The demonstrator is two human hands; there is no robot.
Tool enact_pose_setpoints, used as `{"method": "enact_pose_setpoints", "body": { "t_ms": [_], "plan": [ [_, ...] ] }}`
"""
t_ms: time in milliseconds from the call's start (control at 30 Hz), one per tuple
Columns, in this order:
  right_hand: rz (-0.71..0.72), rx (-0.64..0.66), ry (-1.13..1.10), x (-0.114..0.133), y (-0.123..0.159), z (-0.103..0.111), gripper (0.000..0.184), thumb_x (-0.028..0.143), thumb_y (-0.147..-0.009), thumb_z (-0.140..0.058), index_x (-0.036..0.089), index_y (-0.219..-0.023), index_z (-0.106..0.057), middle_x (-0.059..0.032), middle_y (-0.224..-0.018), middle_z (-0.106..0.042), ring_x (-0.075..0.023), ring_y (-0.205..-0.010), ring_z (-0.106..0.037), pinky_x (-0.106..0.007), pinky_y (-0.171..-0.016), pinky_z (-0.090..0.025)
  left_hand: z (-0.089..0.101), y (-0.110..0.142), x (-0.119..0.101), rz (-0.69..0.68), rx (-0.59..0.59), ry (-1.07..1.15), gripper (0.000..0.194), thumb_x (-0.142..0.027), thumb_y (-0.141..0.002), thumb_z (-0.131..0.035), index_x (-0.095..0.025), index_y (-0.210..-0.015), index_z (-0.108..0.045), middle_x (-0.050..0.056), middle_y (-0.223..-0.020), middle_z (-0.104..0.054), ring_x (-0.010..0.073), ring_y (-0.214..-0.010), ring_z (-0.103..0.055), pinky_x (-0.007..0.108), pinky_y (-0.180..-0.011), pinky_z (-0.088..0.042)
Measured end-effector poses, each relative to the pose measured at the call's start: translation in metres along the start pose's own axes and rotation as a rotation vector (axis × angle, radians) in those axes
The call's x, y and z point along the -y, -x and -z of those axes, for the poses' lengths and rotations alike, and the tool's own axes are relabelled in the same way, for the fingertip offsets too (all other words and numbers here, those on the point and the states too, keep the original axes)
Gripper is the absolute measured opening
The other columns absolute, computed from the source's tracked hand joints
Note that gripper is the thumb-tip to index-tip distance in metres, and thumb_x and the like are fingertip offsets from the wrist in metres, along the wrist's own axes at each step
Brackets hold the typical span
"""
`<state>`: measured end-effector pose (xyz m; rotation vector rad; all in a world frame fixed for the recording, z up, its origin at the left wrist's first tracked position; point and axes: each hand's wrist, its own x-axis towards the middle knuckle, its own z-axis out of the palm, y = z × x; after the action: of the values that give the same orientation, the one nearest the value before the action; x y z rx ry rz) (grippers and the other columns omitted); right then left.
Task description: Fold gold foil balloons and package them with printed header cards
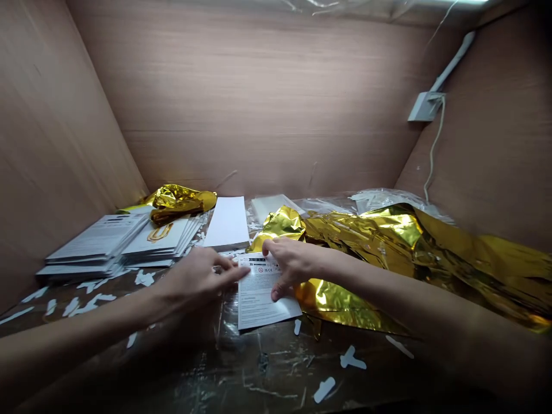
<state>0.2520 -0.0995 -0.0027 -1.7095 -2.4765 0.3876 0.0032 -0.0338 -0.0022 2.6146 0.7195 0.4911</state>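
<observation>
A white printed card (263, 307) with small text and symbols lies on the dark table in front of me. My left hand (196, 282) is at its upper left edge, the thumb stretched onto the corner and the other fingers bent a little apart from it. Across its upper right part spreads my right hand (291, 264), thumb on the printed face and forefinger near the top edge. Crumpled gold foil (282, 224) sits just behind the card. More gold foil sheeting (414, 241) runs under and beyond my right forearm.
At left stand stacks of printed cards (90, 238) and white cards (153, 247), with gold foil (176, 198) behind. A blank white stack (227, 221) is at centre back. Paper scraps (352, 357) litter the table. Clear plastic (383, 198) lies at the back right, below a wall box (425, 106).
</observation>
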Motion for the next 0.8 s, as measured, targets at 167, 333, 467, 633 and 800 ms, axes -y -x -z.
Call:
{"method": "enact_pose_setpoints", "body": {
  "t_ms": [167, 333, 467, 633, 800],
  "plan": [
    [0.050, -0.153, 0.117, -0.003, -0.003, -0.008, 0.088, 0.056, -0.051, -0.094, 0.016, -0.119, -0.055, -0.0128, -0.112, -0.058, -0.0323, -0.105, -0.052, -0.044, -0.089, -0.048, 0.002, -0.037, 0.018, -0.020, -0.063, -0.182, 0.049, -0.058, -0.083, -0.069, -0.020, -0.113, -0.077, 0.010, -0.103, -0.077, 0.0290, -0.104, -0.064, 0.037, -0.089, -0.047],
    [0.139, -0.350, 0.158, -0.002, 0.000, -0.019, 0.102, 0.052, -0.046, -0.095, 0.014, -0.130, -0.051, -0.0159, -0.122, -0.057, -0.0354, -0.114, -0.051, -0.049, -0.097, -0.047, -0.014, -0.043, 0.025, -0.006, 0.034, -0.067, 0.034, -0.051, -0.083, -0.067, -0.018, -0.088, -0.076, 0.004, -0.079, -0.070, 0.0207, -0.078, -0.061, 0.029, -0.069, -0.043],
    [0.162, -0.505, -0.160, 0.002, 0.004, -0.020, 0.109, 0.033, -0.051, -0.096, 0.016, -0.145, -0.043, -0.0164, -0.128, -0.060, -0.0324, -0.117, -0.057, -0.045, -0.096, -0.050, -0.014, -0.036, 0.028, 0.081, -0.006, 0.323, 0.032, -0.045, -0.078, -0.075, -0.014, -0.085, -0.075, 0.003, -0.072, -0.070, 0.0160, -0.064, -0.059, 0.025, -0.058, -0.041],
    [-0.030, -0.425, -0.983, -0.001, 0.012, -0.012, 0.055, 0.037, -0.063, -0.090, 0.010, -0.108, -0.072, -0.0087, -0.089, -0.074, -0.0200, -0.077, -0.069, -0.037, -0.075, -0.057, -0.010, -0.029, 0.024, 0.160, -0.206, 0.747, 0.036, -0.042, -0.072, -0.086, -0.009, -0.087, -0.079, 0.008, -0.072, -0.074, 0.0159, -0.063, -0.063, 0.027, -0.061, -0.049],
    [-0.092, -0.449, -1.303, 0.009, 0.019, -0.022, 0.044, 0.046, -0.064, -0.091, 0.009, -0.081, -0.075, -0.0115, -0.080, -0.075, -0.0187, -0.068, -0.070, -0.032, -0.065, -0.060, -0.009, -0.029, 0.015, 0.217, -0.466, 1.117, 0.040, -0.035, -0.064, -0.094, -0.008, -0.086, -0.077, 0.011, -0.081, -0.077, 0.0218, -0.072, -0.071, 0.039, -0.075, -0.061]
  ]
}}
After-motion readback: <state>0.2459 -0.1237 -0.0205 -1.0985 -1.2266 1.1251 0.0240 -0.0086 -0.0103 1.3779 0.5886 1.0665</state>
